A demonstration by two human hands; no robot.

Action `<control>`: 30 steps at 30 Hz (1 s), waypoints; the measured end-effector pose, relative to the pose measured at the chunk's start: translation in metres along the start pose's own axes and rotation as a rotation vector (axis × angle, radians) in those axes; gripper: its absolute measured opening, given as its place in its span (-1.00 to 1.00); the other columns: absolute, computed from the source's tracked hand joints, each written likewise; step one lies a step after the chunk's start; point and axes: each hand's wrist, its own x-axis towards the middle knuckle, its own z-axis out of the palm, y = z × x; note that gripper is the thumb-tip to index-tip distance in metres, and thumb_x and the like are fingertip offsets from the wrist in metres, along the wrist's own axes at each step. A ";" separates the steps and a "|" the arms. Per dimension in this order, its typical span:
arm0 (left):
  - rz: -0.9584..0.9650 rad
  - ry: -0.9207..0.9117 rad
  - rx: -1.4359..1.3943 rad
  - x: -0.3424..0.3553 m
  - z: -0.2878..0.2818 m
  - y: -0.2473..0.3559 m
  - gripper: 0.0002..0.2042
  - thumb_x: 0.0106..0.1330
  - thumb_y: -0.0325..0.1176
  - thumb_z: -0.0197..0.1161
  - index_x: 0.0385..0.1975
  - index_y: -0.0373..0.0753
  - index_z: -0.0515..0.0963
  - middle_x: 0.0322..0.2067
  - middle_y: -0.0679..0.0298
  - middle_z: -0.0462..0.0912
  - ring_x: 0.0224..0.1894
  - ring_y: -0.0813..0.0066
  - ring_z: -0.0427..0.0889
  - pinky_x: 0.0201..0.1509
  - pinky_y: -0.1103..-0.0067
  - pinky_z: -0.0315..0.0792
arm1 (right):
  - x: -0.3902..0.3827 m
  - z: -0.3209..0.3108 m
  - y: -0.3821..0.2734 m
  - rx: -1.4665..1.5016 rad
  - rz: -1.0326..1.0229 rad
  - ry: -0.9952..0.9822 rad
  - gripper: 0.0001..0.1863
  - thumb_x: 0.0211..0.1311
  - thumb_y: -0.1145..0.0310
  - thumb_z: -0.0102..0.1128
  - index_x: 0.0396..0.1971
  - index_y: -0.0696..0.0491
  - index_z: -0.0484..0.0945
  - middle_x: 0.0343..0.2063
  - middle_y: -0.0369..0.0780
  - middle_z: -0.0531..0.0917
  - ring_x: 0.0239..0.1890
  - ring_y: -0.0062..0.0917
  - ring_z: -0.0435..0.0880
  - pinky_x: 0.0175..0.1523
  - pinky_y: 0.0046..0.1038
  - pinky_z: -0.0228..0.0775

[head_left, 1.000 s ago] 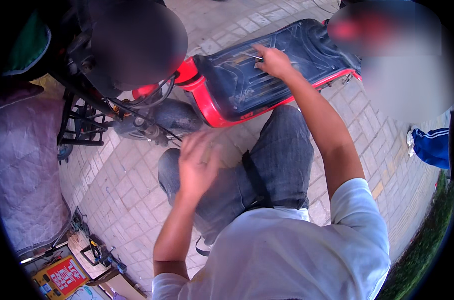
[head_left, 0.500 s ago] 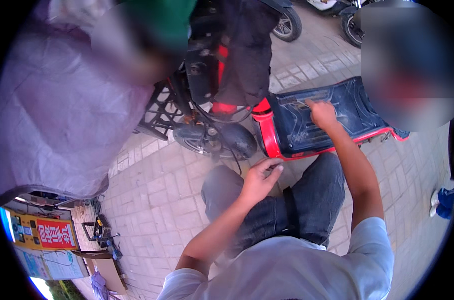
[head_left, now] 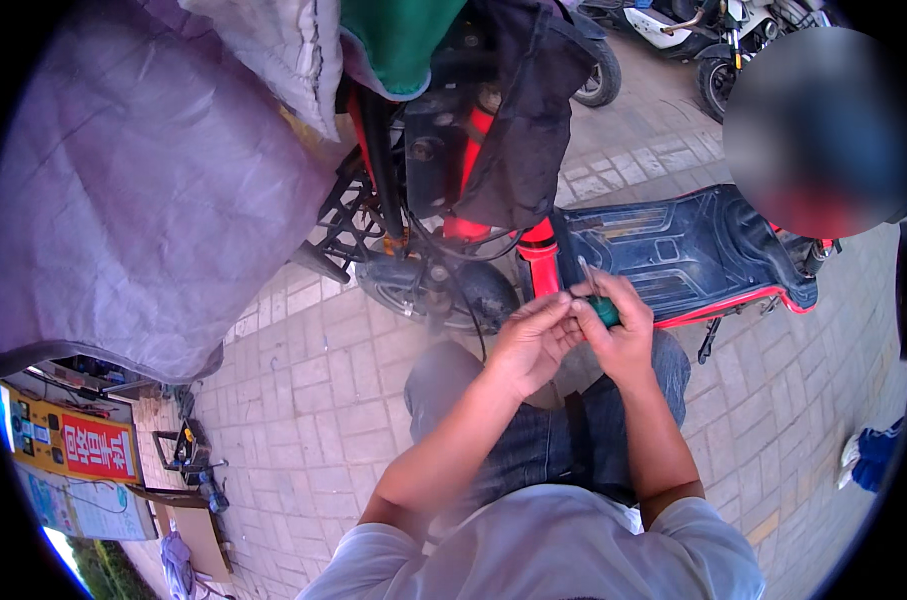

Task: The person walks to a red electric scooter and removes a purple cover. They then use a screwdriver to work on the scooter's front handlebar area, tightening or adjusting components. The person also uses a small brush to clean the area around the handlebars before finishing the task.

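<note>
Above the knees, right hand (head_left: 621, 335) grip closed on screwdriver (head_left: 595, 298), left hand (head_left: 535, 338) pinching its shaft

Your two bare forearms rise from the lower edge and meet in front of your knees. Your left hand (head_left: 533, 340) is curled, fingers pinched together and pressing against the right. Your right hand (head_left: 618, 335) is closed in a fist, thumb side up, knuckles facing away from you. Both elbows are bent, and the hands touch at the fingertips.
</note>
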 end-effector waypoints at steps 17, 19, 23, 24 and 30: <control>0.355 -0.184 -0.030 -0.034 0.022 0.074 -0.82 0.34 -0.36 0.11 -0.14 -0.22 0.52 -0.09 0.15 0.61 -0.03 0.25 0.60 0.14 0.29 0.45 | 0.026 0.022 -0.069 0.098 -0.076 -0.089 -0.83 -0.10 0.67 0.24 -0.43 0.19 0.52 -0.46 -0.11 0.54 -0.42 -0.30 0.57 -0.33 -0.45 0.41; 0.367 -0.224 0.002 -0.034 0.020 0.074 -0.81 0.37 -0.34 0.07 -0.12 -0.27 0.49 -0.11 0.09 0.60 -0.02 0.22 0.59 0.12 0.31 0.47 | 0.026 0.020 -0.071 0.088 -0.077 -0.098 -0.85 -0.06 0.65 0.23 -0.42 0.20 0.52 -0.47 -0.15 0.56 -0.44 -0.38 0.58 -0.32 -0.47 0.42; 0.377 -0.257 0.130 -0.031 0.010 0.078 -0.81 0.39 -0.31 0.06 -0.14 -0.27 0.45 -0.16 0.04 0.59 -0.06 0.21 0.60 0.01 0.36 0.51 | 0.025 0.018 -0.072 0.486 0.476 -0.228 -0.91 0.04 0.59 0.24 -0.43 0.19 0.53 -0.49 -0.24 0.61 -0.46 -0.58 0.58 -0.33 -0.54 0.43; 0.373 -0.259 0.120 -0.030 0.012 0.078 -0.82 0.39 -0.31 0.06 -0.16 -0.25 0.46 -0.20 0.10 0.59 -0.09 0.23 0.61 -0.02 0.35 0.52 | 0.025 0.019 -0.067 0.666 0.602 -0.228 -0.92 0.06 0.57 0.25 -0.43 0.19 0.53 -0.49 -0.26 0.61 -0.47 -0.62 0.58 -0.33 -0.56 0.42; 0.447 -0.163 0.011 -0.025 0.031 0.061 -0.84 0.41 -0.23 0.03 -0.24 -0.18 0.38 -0.43 0.27 0.47 -0.29 0.38 0.50 -0.24 0.49 0.40 | 0.020 0.042 -0.062 0.777 0.617 0.034 -0.85 0.14 0.43 0.26 -0.45 0.14 0.47 -0.53 -0.33 0.57 -0.52 -0.72 0.54 -0.43 -0.68 0.35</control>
